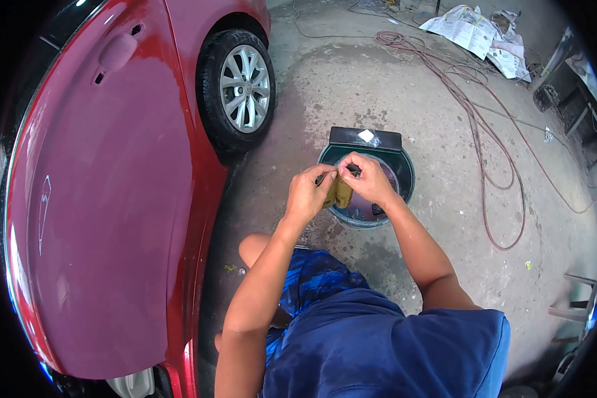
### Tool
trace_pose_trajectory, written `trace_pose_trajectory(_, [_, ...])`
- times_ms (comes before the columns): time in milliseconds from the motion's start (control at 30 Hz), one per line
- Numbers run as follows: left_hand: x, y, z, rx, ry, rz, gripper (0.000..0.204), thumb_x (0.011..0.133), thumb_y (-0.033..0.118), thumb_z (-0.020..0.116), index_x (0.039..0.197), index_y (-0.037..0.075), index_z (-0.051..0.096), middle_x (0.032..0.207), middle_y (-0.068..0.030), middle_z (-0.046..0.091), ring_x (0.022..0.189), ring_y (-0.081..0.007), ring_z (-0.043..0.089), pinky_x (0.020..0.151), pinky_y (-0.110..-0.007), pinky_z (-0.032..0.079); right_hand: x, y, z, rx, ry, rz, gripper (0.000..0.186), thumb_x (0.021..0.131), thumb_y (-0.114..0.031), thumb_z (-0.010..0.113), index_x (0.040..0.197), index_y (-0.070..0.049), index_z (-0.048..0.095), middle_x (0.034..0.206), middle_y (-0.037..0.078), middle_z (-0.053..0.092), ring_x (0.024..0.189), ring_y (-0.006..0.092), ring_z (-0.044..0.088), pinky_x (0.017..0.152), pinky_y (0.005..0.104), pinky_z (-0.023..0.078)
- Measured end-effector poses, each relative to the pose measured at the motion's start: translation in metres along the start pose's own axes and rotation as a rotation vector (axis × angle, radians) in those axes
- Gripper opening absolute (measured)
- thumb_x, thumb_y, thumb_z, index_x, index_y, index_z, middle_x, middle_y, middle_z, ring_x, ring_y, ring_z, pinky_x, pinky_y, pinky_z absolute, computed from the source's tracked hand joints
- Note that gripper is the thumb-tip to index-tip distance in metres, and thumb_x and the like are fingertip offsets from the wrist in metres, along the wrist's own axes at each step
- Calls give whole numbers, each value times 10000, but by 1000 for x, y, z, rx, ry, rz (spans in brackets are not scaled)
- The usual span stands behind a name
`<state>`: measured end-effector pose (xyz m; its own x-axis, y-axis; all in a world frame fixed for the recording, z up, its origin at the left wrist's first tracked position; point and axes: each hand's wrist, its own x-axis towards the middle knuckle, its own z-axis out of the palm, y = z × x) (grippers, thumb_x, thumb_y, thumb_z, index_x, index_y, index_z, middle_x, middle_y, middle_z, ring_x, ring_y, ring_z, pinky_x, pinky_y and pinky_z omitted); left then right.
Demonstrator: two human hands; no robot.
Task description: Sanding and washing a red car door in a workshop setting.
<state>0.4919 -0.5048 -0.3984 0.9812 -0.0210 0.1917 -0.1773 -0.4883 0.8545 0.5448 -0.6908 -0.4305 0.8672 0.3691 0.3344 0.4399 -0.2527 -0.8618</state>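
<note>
My left hand point(312, 189) and my right hand point(365, 176) are closed, fingertips pinched near each other on a yellowish-brown sheet of what looks like sandpaper point(343, 192), folded and dark on part of it. They hold it over a green round bucket point(407, 192) of cloudy pinkish water. A dark object, too hidden to name, sits at the bucket's right inside. Across the bucket's far side rests a black board point(385, 141) with a small white block point(367, 135) on it.
A red car with a dull maroon door panel point(106, 219) and a silver-spoked wheel point(242, 89) stands close on my left. Tangled hoses point(484, 172) lie on the concrete floor to the right. Newspaper sheets point(467, 30) lie at the back right. Metal stands point(570, 312) edge the right.
</note>
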Motion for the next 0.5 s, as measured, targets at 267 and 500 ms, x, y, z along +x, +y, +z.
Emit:
trace_pose_trajectory(267, [-8, -13, 2, 23, 103, 179, 133, 917, 93, 689, 996, -5, 733, 953, -187, 720, 875, -331, 720, 778, -379, 557, -2, -14, 10, -9, 30, -50, 76, 873, -48, 688, 908, -17, 627, 869, 98, 660, 794, 192, 644, 703, 320, 516])
trace_pose_trajectory(500, [-20, -2, 6, 20, 150, 86, 155, 938, 124, 672, 1033, 13, 726, 914, -162, 692, 819, -357, 689, 734, -399, 544, -10, -23, 28, 58, 128, 51, 86, 909, -55, 642, 871, 8, 597, 783, 77, 628, 753, 143, 599, 710, 305, 497])
